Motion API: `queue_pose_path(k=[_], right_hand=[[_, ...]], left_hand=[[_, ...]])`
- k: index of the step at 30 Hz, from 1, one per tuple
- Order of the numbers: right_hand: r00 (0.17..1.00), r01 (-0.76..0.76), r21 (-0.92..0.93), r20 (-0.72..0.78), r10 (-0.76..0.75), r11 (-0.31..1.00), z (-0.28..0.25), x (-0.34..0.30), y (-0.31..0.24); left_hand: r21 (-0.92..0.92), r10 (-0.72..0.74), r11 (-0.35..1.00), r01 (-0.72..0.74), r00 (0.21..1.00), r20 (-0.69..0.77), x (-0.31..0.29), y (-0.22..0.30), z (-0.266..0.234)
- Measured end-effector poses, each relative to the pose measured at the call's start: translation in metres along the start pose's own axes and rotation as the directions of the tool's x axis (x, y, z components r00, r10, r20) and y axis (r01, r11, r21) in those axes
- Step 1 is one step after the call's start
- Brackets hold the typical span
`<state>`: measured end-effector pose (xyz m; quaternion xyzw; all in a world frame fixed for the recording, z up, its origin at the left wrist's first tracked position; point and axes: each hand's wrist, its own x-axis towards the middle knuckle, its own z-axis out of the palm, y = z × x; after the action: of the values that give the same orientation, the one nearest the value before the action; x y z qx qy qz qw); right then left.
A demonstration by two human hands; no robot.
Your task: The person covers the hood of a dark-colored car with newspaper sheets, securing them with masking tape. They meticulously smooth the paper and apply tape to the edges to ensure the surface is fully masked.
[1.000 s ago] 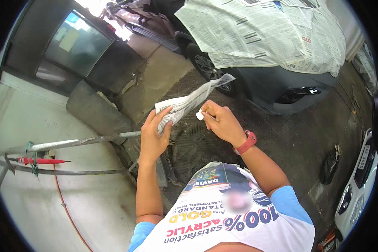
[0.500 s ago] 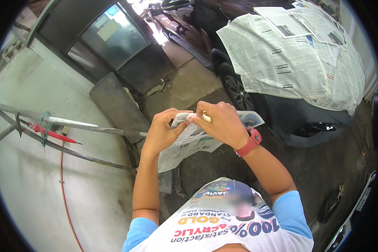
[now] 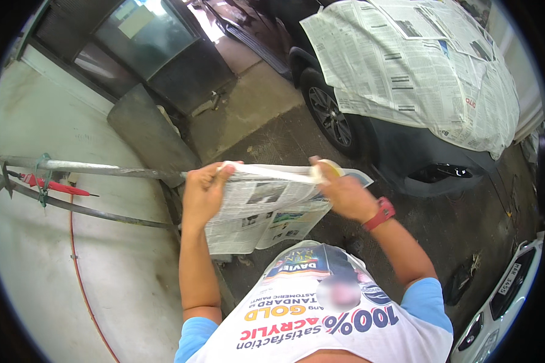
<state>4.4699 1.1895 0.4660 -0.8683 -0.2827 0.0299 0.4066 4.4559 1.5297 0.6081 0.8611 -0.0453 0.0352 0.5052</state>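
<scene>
The left hand [image 3: 203, 196] pinches one upper corner of a newspaper sheet [image 3: 266, 212], which hangs before the shirt [image 3: 321, 320]; the right hand [image 3: 348, 195], blurred, grasps a pale tape roll [image 3: 331, 168] at the sheet's other end. A pale strip, seemingly tape, edges the sheet's top — nearly spanned, I judge, with the roll not cut free. Beyond the sheet, rightward, newspaper covering [image 3: 399, 72] drapes the dark car [image 3: 399, 160]; its bumper is bare. Left of the sheet, metal rails [image 3: 97, 169] crowd the left hand — an obstacle on that side.
</scene>
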Motion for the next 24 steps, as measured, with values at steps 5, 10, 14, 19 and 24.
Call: queue_pose_path(k=[5,10,14,19,24], right_hand=[[0.954,-0.298,0.078,0.063,0.294,0.951,-0.023,-0.066,0.066],[0.849,-0.511,0.257,0.300,0.435,0.820,-0.024,-0.064,0.036],[0.839,-0.535,0.275,0.284,0.464,0.799,-0.025,-0.059,0.031],[0.811,-0.577,0.314,0.327,0.484,0.754,-0.031,-0.053,0.032],[0.830,-0.551,0.287,0.287,0.478,0.784,-0.030,-0.051,0.035]], left_hand=[[-0.040,-0.025,0.999,0.023,0.998,-0.049,-0.002,-0.013,-0.013],[-0.034,-0.067,0.997,0.066,0.997,-0.044,0.001,0.000,-0.020],[-0.040,-0.052,0.998,0.052,0.999,-0.013,0.000,0.004,-0.023],[-0.019,-0.003,1.000,0.003,1.000,0.019,0.005,-0.001,-0.029],[-0.059,-0.004,0.998,0.006,0.999,0.033,0.008,-0.002,-0.035]])
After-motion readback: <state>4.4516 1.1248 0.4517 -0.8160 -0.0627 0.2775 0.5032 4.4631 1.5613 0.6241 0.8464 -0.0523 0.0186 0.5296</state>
